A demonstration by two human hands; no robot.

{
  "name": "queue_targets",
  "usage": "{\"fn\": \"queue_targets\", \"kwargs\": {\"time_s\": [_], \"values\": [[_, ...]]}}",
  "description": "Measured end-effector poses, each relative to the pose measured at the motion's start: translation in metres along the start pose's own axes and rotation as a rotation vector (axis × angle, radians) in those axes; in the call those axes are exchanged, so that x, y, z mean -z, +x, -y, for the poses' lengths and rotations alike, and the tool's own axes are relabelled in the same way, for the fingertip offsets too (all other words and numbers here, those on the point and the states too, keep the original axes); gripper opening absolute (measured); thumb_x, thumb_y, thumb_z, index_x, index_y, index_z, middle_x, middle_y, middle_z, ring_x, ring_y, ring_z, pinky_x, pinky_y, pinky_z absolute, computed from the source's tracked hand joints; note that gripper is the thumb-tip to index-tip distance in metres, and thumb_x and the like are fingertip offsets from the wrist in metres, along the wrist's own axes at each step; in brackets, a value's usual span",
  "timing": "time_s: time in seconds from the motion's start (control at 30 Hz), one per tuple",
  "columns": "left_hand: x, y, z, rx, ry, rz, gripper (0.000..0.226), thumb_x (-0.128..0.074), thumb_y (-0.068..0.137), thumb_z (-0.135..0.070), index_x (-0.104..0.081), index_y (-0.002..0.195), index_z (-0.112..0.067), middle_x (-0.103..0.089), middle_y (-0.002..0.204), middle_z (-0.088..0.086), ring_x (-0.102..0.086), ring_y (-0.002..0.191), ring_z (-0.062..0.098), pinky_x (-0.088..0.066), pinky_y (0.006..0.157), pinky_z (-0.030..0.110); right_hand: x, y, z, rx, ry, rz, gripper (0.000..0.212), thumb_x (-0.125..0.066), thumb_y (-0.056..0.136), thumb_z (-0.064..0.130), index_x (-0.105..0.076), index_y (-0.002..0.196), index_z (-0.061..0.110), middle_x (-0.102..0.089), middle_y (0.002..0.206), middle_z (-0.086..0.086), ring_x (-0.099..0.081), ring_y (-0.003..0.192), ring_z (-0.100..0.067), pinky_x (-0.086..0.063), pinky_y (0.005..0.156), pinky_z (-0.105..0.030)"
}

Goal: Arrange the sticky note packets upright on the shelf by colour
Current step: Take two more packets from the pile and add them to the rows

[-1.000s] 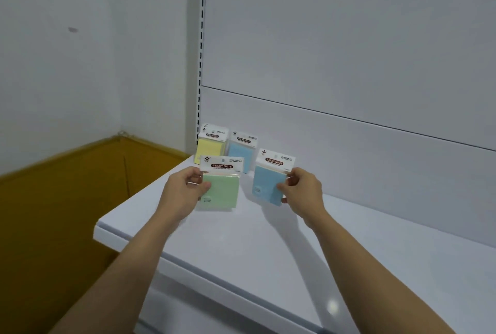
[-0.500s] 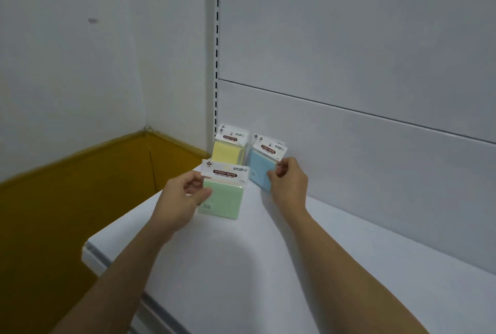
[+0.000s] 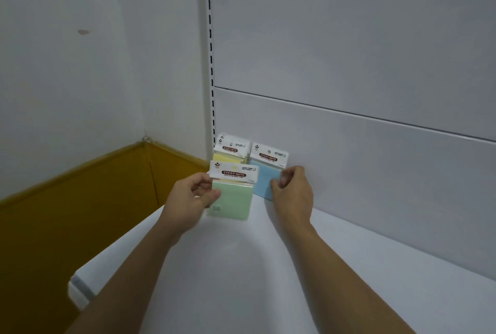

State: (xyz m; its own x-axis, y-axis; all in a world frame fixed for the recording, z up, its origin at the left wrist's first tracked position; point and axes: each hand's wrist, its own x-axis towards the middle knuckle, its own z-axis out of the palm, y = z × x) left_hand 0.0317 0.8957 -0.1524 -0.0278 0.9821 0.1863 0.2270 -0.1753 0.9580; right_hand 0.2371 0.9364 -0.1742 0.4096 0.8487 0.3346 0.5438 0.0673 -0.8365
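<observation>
Shelf [image 3: 295, 280]: white, flat, smooth, closed at the rear by a white back panel [image 3: 375, 172]. Contents, rear left corner: yellow packet [image 3: 225, 157], upright against the panel; blue packet [image 3: 264, 178], upright, just beside it on the right. Green packet [image 3: 233, 202] in front of the yellow; contact with shelf cannot be told.

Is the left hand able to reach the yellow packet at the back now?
Probably not directly: the left hand grips the green packet, which sits in front of the yellow packet and covers most of it.
</observation>
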Motion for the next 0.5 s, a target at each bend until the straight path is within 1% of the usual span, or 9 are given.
{"fn": "queue_targets", "kwargs": {"time_s": [0.03,0.13,0.2,0.27,0.3,0.37,0.4,0.47,0.5], "values": [[-0.002,0.005,0.001,0.004,-0.019,0.015,0.016,-0.066,0.085,-0.004,-0.066,0.09,-0.019,-0.072,0.096,0.006,-0.067,0.09,0.026,-0.058,0.073,0.036,0.001,-0.001,0.001,-0.012,0.002,0.007,0.025,-0.067,0.082,0.017,-0.049,0.1,0.016,-0.059,0.087,0.0,-0.058,0.083,-0.021,-0.044,0.073,-0.033],[-0.008,0.019,-0.002,0.005,-0.086,0.064,0.016,-0.067,0.084,-0.001,-0.067,0.09,-0.016,-0.071,0.094,0.01,-0.068,0.086,0.026,-0.054,0.067,0.031,0.011,-0.005,0.005,-0.024,0.026,-0.012,0.034,-0.071,0.081,0.023,-0.05,0.106,0.015,-0.059,0.089,0.002,-0.057,0.081,-0.019,-0.041,0.072,-0.029],[-0.016,0.027,-0.008,-0.002,-0.138,0.109,0.017,-0.066,0.084,0.001,-0.066,0.087,-0.016,-0.071,0.089,0.009,-0.068,0.081,0.023,-0.054,0.068,0.032,0.026,-0.009,0.009,0.014,0.021,-0.024,0.028,-0.069,0.083,0.022,-0.054,0.106,0.017,-0.061,0.092,0.004,-0.058,0.075,-0.013,-0.04,0.069,-0.022],[-0.027,0.033,-0.015,-0.026,-0.157,0.172,0.018,-0.066,0.084,0.002,-0.066,0.085,-0.015,-0.07,0.085,0.008,-0.068,0.077,0.02,-0.056,0.07,0.034,0.044,-0.015,0.013,0.054,0.0,0.076,0.022,-0.065,0.083,0.014,-0.059,0.103,0.021,-0.064,0.092,0.006,-0.057,0.069,-0.001,-0.04,0.064,-0.01],[-0.034,0.035,-0.018,-0.039,-0.166,0.204,0.019,-0.066,0.083,0.003,-0.066,0.084,-0.015,-0.069,0.082,0.007,-0.068,0.076,0.02,-0.057,0.071,0.035,0.051,-0.02,0.014,0.076,-0.015,0.16,0.025,-0.064,0.082,0.009,-0.061,0.103,0.022,-0.066,0.091,0.007,-0.058,0.069,0.002,-0.041,0.063,-0.006],[-0.048,0.038,-0.022,-0.062,-0.186,0.248,0.022,-0.067,0.082,0.005,-0.065,0.08,-0.017,-0.067,0.076,0.004,-0.065,0.072,0.02,-0.056,0.074,0.04,0.061,-0.03,0.015,0.092,-0.038,0.273,0.033,-0.065,0.077,0.005,-0.063,0.107,0.019,-0.068,0.091,0.007,-0.061,0.076,-0.001,-0.045,0.068,-0.008],[-0.054,0.039,-0.023,-0.071,-0.186,0.265,0.025,-0.068,0.081,0.006,-0.065,0.078,-0.019,-0.065,0.074,0.003,-0.064,0.07,0.02,-0.056,0.075,0.042,0.065,-0.036,0.015,0.08,-0.037,0.268,0.034,-0.067,0.076,0.006,-0.064,0.108,0.018,-0.069,0.091,0.006,-0.063,0.078,-0.004,-0.047,0.069,-0.01],[-0.065,0.039,-0.021,-0.095,-0.154,0.293,0.025,-0.07,0.08,0.003,-0.065,0.078,-0.021,-0.065,0.074,0.003,-0.062,0.07,0.019,-0.056,0.077,0.043,0.068,-0.042,0.01,0.048,-0.071,0.163,0.025,-0.071,0.078,0.013,-0.066,0.102,0.015,-0.07,0.088,0.004,-0.064,0.078,-0.01,-0.048,0.068,-0.015],[-0.07,0.039,-0.019,-0.116,-0.124,0.303,0.023,-0.072,0.079,0.002,-0.066,0.079,-0.021,-0.065,0.075,0.003,-0.062,0.069,0.016,-0.056,0.078,0.041,0.068,-0.043,0.006,0.031,-0.114,0.105,0.019,-0.072,0.079,0.015,-0.067,0.097,0.012,-0.071,0.086,0.001,-0.064,0.078,-0.014,-0.048,0.068,-0.018]]}}
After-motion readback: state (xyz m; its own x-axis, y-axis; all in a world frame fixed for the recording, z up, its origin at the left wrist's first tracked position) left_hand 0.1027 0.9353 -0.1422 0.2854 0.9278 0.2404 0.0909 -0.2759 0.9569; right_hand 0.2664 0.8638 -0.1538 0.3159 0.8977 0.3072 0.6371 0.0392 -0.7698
